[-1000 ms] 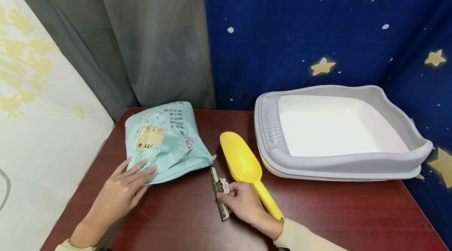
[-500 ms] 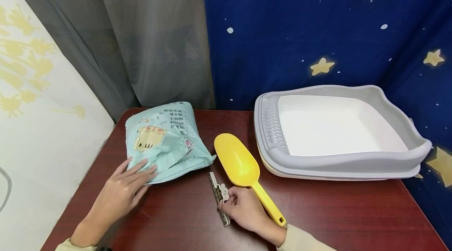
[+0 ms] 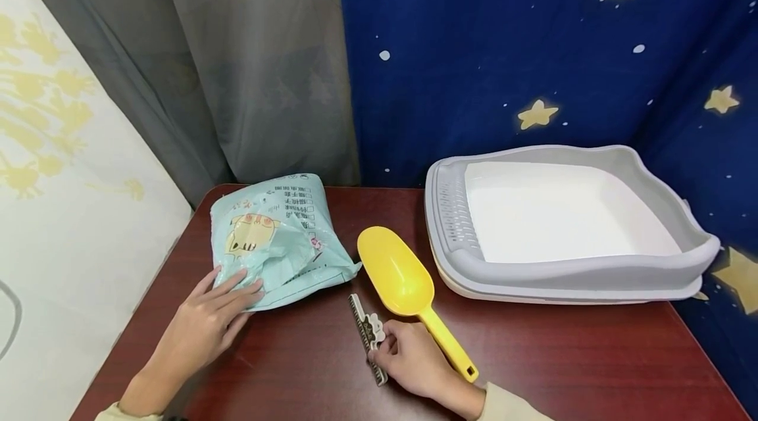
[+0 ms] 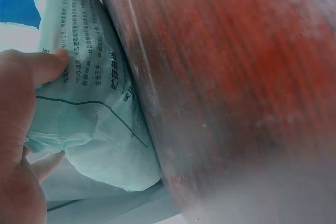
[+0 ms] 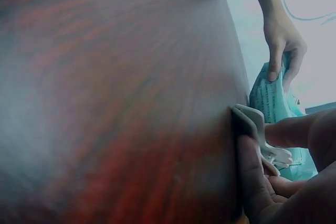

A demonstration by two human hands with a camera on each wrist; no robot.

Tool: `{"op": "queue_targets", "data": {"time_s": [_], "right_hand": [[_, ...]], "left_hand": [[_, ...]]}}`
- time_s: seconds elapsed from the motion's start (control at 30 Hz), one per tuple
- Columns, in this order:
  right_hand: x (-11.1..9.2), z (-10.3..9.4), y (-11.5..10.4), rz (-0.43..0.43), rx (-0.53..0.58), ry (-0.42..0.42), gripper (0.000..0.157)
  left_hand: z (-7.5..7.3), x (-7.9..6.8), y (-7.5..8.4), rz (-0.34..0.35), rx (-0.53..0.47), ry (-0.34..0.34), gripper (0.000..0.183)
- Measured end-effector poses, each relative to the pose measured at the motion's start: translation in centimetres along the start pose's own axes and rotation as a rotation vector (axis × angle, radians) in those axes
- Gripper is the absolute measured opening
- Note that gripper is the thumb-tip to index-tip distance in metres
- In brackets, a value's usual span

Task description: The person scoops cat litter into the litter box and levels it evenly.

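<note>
A pale teal plastic bag with a cartoon animal and printed text lies at the table's left. My left hand holds its near edge, fingers spread over the top; the thumb presses the printed side in the left wrist view. My right hand pinches a long sealing clip with a piano-key pattern by its scalloped grip. In the right wrist view the clip sits between thumb and fingers, close to the tabletop. Right beside this hand lies a yellow scoop, bowl pointing away.
A grey-rimmed litter box with a white inside stands at the right. The dark red wooden table ends at a grey curtain and a blue star-patterned curtain. A white patterned surface lies beyond its left edge.
My right hand has drawn the clip slightly toward me, away from the bag. The scoop has shifted a little left and nearer. My left hand has stayed on the bag.
</note>
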State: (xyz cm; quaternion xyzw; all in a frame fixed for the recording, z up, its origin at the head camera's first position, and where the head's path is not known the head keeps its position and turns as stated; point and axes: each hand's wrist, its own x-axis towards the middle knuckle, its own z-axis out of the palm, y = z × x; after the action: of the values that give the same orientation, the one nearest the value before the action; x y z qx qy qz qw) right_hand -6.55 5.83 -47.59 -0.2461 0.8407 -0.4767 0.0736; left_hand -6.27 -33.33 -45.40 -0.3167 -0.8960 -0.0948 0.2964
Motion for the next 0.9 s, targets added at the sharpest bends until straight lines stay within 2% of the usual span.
{"op": "queue_targets", "data": {"time_s": [0.17, 0.33, 0.47, 0.9], "right_hand": [[-0.3, 0.1, 0.1, 0.005, 0.024, 0.004, 0.028], [-0.5, 0.0, 0.1, 0.007, 0.034, 0.021, 0.019], [-0.7, -0.1, 0.0, 0.01, 0.026, 0.027, 0.028], [-1.4, -0.3, 0.1, 0.053, 0.034, 0.016, 0.042]], "left_hand": [[0.0, 0.0, 0.0, 0.002, 0.0, 0.004, 0.065], [-0.1, 0.0, 0.0, 0.004, 0.003, 0.01, 0.064], [-0.1, 0.0, 0.0, 0.005, 0.007, 0.015, 0.063], [0.1, 0.0, 0.0, 0.016, 0.008, 0.031, 0.062]]}}
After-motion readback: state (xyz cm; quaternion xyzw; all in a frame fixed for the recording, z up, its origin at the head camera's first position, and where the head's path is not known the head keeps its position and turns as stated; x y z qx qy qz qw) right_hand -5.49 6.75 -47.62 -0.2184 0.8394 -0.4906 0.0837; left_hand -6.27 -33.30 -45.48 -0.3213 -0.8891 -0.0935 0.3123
